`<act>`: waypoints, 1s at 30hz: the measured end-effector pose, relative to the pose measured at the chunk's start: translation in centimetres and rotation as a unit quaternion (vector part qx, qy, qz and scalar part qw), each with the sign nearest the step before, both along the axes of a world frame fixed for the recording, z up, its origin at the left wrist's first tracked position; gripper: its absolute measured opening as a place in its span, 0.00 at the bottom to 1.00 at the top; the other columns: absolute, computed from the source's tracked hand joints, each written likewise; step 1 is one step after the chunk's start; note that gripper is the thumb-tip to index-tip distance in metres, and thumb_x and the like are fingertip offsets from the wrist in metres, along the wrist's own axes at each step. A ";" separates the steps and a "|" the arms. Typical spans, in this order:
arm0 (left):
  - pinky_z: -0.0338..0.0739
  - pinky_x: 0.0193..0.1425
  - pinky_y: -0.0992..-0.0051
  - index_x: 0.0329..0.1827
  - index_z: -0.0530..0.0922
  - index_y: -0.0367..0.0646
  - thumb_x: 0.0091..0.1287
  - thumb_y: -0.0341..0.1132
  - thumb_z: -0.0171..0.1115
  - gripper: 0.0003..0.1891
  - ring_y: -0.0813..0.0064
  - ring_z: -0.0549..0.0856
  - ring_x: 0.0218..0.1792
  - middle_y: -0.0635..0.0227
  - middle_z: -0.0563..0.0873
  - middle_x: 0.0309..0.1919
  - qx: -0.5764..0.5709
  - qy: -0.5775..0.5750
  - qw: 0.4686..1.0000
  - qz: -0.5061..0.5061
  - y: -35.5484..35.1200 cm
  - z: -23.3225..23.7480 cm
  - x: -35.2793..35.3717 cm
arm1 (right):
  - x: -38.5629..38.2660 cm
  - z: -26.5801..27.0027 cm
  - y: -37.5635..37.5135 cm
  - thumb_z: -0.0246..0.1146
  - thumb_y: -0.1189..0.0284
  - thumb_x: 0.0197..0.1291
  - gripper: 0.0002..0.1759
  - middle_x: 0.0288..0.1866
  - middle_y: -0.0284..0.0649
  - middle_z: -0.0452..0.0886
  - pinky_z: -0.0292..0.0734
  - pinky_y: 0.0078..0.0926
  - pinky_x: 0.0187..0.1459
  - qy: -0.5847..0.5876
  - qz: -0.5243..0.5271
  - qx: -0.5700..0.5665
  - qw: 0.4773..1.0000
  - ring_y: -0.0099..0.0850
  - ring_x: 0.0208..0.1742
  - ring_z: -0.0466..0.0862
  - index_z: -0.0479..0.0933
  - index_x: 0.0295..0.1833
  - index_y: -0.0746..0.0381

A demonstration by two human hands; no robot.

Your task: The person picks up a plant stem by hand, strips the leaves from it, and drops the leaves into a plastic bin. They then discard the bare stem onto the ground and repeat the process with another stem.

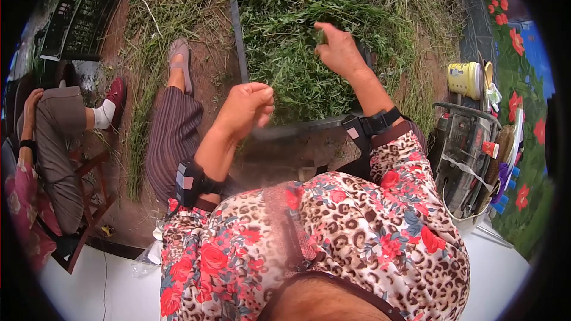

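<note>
My left hand [245,107] is closed in a pinch over the near left side of a black crate [239,35]. A thin green stem seems to run from its fingertips toward the leaves; most of what it grips is hidden. My right hand [339,50] hovers above the leafy green cuttings [297,77] heaped in the crate. Its index finger and thumb are apart, with green showing in the gap, and the other fingers are curled and partly hidden. Both wrists wear black straps with small devices.
Long cut stalks [140,113] lie on the brown floor at both sides. A second black crate [77,6] stands at upper left, near a seated person [56,119]. To the right are a yellow tub [464,79] and a clear bin of items [464,154].
</note>
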State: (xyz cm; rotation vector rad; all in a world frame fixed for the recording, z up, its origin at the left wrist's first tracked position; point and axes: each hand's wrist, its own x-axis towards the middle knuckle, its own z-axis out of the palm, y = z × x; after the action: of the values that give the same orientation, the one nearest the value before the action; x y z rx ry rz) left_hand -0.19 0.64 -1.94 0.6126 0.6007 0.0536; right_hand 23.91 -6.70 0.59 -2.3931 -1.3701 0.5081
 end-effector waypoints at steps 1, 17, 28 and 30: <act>0.69 0.18 0.80 0.36 0.75 0.36 0.64 0.33 0.57 0.07 0.80 0.76 0.23 0.69 0.77 0.25 -0.012 0.004 1.000 0.009 -0.1 0.2 0.2 | -0.1 0.1 -0.1 0.61 0.76 0.48 0.22 0.36 0.53 0.81 0.76 0.33 0.40 0.023 0.016 -0.023 0.999 0.45 0.37 0.82 0.72 0.53 0.64; 0.71 0.25 0.76 0.40 0.73 0.40 0.70 0.35 0.51 0.08 0.76 0.79 0.29 0.69 0.79 0.29 -0.123 -0.116 0.960 0.223 1.2 -0.7 -0.2 | -4.2 2.1 0.7 0.55 0.74 0.59 0.17 0.34 0.41 0.83 0.78 0.20 0.29 0.446 0.013 -0.065 0.893 0.24 0.28 0.82 0.74 0.53 0.68; 0.74 0.29 0.72 0.39 0.74 0.40 0.69 0.34 0.52 0.06 0.73 0.80 0.31 0.66 0.81 0.31 -0.129 -0.164 0.929 0.307 1.8 -1.3 -0.1 | -11.2 1.2 -1.9 0.63 0.65 0.53 0.18 0.32 0.35 0.80 0.77 0.21 0.27 0.542 0.133 -0.296 0.775 0.23 0.26 0.79 0.78 0.49 0.62; 0.74 0.30 0.72 0.39 0.75 0.41 0.69 0.34 0.52 0.06 0.73 0.80 0.31 0.66 0.81 0.31 -0.127 -0.163 0.924 0.322 2.2 -1.2 0.0 | -11.9 0.9 -2.3 0.63 0.66 0.53 0.19 0.34 0.35 0.81 0.77 0.21 0.28 0.556 0.123 -0.286 0.771 0.22 0.26 0.79 0.77 0.50 0.62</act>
State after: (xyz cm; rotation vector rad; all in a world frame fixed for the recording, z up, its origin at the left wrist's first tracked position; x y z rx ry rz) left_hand -0.23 2.80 -3.16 0.1254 0.4513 0.6756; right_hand 11.99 -8.96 1.52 -1.5594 -0.9558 2.2144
